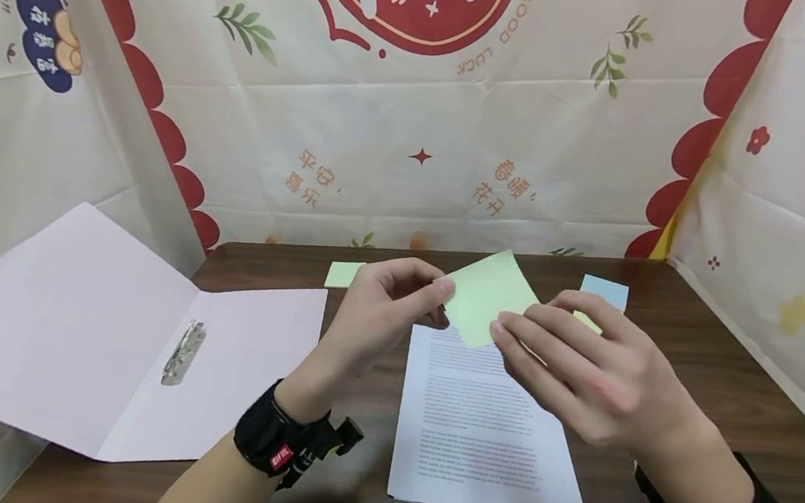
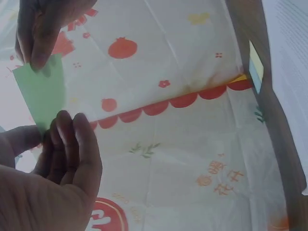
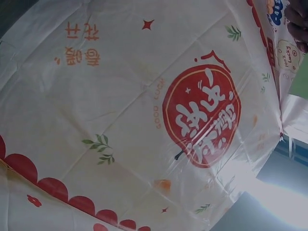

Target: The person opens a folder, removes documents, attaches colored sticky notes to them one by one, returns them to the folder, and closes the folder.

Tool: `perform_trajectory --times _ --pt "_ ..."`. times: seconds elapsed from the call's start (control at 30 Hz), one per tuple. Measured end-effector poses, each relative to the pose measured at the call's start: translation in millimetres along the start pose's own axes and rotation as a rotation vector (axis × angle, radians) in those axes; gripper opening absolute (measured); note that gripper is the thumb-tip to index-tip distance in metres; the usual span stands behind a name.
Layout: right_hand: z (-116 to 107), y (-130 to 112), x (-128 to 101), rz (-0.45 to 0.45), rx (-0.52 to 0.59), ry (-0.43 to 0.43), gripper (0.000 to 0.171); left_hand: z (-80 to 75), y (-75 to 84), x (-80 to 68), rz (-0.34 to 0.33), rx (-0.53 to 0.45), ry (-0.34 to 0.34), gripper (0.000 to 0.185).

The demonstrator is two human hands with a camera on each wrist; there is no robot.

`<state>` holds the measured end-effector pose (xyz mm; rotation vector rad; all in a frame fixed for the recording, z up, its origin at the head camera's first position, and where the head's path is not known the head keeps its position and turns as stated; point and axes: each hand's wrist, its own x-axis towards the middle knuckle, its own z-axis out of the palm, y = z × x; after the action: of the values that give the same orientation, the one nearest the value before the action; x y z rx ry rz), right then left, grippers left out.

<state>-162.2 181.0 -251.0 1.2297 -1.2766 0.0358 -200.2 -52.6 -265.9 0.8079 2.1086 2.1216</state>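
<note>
Above printed sheets (image 1: 487, 435) on counter (image 1: 709, 366), we hold green sticky note (image 1: 488, 295) taut: left hand (image 1: 375, 313) pinches 1 corner, right hand (image 1: 579, 363) pinches opposite edge. We advise light pinch, no creasing.

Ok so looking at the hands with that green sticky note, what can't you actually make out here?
- Printed sheet, head view: text too small to read.
- Green note, head view: the right hand covers its lower right part; the left hand pinches the left corner.
- Blue note pad, head view: fingers hide its lower edge.
- Right wrist view: only the backdrop cloth shows clearly; hand and note are cut off at the right edge.
</note>
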Motion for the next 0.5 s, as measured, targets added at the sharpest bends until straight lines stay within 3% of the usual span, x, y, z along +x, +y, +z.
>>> perform_trajectory --times 0.1,0.2,0.33,0.37,0.5 --pt "-1 1 -3 0.106 0.123 -0.055 0.028 -3.7 -8.7 2.6 0.002 0.071 0.002 0.016" --pt "-6 4 -7 0.316 0.207 -0.118 0.037 -9.1 -16.4 4.2 -0.006 0.205 -0.036 0.011" --pt "-19 10 -18 0.562 0.284 -0.350 0.046 -12.8 -21.8 4.3 0.008 0.351 -0.136 0.009" --pt "-21 12 -21 0.598 0.323 -0.417 0.044 -13.0 -22.5 4.5 0.016 0.371 -0.159 0.010" --pt "-20 18 -35 0.750 0.536 -0.586 0.007 -11.7 -25.3 7.1 0.005 0.415 -0.233 0.011"
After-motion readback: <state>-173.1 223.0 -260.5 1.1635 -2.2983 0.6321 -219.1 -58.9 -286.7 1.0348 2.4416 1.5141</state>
